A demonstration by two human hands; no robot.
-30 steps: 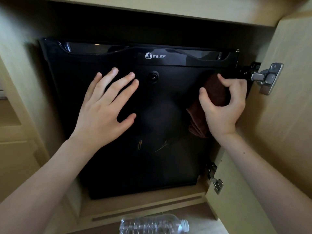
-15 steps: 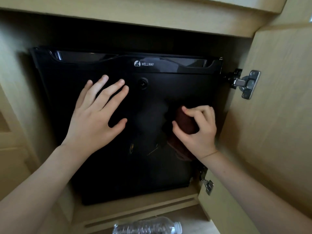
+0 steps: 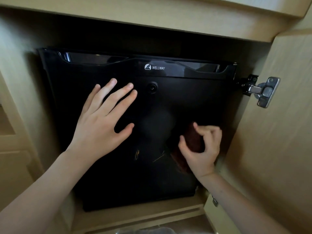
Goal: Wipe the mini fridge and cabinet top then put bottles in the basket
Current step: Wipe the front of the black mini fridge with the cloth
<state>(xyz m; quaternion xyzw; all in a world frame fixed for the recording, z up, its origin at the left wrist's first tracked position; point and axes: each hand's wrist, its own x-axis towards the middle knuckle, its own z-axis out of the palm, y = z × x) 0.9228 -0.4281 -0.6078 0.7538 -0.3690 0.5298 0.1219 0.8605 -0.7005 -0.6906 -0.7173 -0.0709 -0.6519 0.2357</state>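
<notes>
A black mini fridge (image 3: pixel 177 98) with a white WELLWAY logo sits inside a pale wooden cabinet. My left hand (image 3: pixel 101 122) lies flat on the fridge door, fingers spread, left of a small round lock. My right hand (image 3: pixel 200 149) is closed around a dark reddish-brown cloth (image 3: pixel 192 141) and presses it against the lower right part of the door. A fold of the cloth hangs below my palm. A clear plastic bottle (image 3: pixel 148 231) just shows at the bottom edge of the view, mostly cut off.
The open cabinet door (image 3: pixel 278 132) stands at the right, with a metal hinge (image 3: pixel 263 92) at the top and a second hinge (image 3: pixel 214 201) low down. A wooden ledge (image 3: pixel 143 215) runs under the fridge. Pale drawer fronts (image 3: pixel 11 157) are at the left.
My right hand has carried the cloth down the fridge door, from the upper right corner to the lower right. My left hand has stayed flat on the door. The view has tilted up slightly.
</notes>
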